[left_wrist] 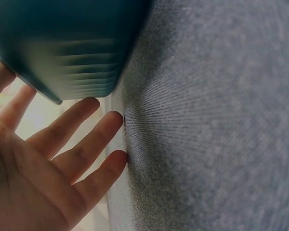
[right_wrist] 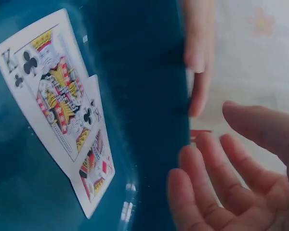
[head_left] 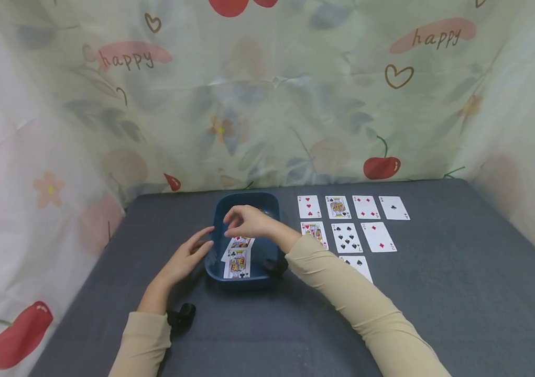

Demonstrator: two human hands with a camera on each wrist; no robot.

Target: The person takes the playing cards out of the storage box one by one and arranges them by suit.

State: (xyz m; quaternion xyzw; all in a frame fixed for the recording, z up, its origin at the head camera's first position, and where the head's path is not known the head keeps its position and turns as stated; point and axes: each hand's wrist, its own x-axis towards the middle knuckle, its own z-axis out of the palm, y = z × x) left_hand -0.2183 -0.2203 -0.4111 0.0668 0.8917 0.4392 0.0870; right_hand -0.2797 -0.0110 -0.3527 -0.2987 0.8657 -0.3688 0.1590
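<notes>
A dark blue plastic basin point(head_left: 262, 254) stands on the table. Inside it, a king of clubs point(head_left: 237, 263) lies face up, overlapping a diamond face card point(right_wrist: 94, 166). My left hand point(head_left: 178, 263) is at the basin's left side, with its thumb and index finger at the rim and the other fingers spread, as the left wrist view shows. Over the basin, beyond the two cards, hovers my right hand point(head_left: 252, 222). Its fingers are loosely bent, and no card shows between thumb and fingers in the right wrist view.
Several playing cards lie face up in rows right of the basin, among them a three of hearts point(head_left: 308, 207), a seven of spades point(head_left: 347, 238) and a two of diamonds point(head_left: 379, 237). My right sleeve point(head_left: 342, 293) partly covers a spade card point(head_left: 359, 266). A patterned curtain point(head_left: 267, 115) encloses the table.
</notes>
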